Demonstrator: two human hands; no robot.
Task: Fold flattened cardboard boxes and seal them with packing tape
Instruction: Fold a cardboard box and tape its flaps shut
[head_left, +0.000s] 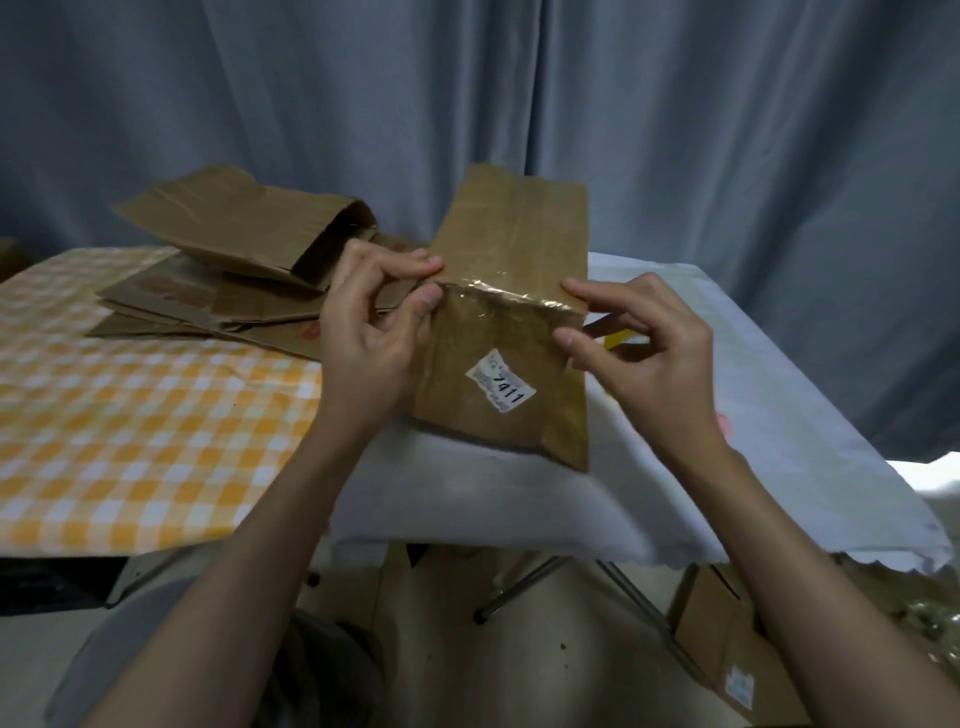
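A small brown cardboard box (506, 358) stands tilted on the white cloth, with a white label reading 7411 on its near face and a far flap sticking up. Shiny clear packing tape (511, 293) runs across its top edge. My left hand (371, 332) pinches the box's upper left corner between thumb and fingers. My right hand (641, 348) pinches the upper right corner, index finger on the tape's end. A yellow object (621, 339), partly hidden behind my right hand, lies just right of the box.
A stack of flattened cardboard boxes (218, 306) lies at the back left on the yellow checked tablecloth (130, 426), with one half-opened box (249, 228) on top. Another box (727, 654) sits on the floor at lower right. A grey curtain (467, 104) hangs behind.
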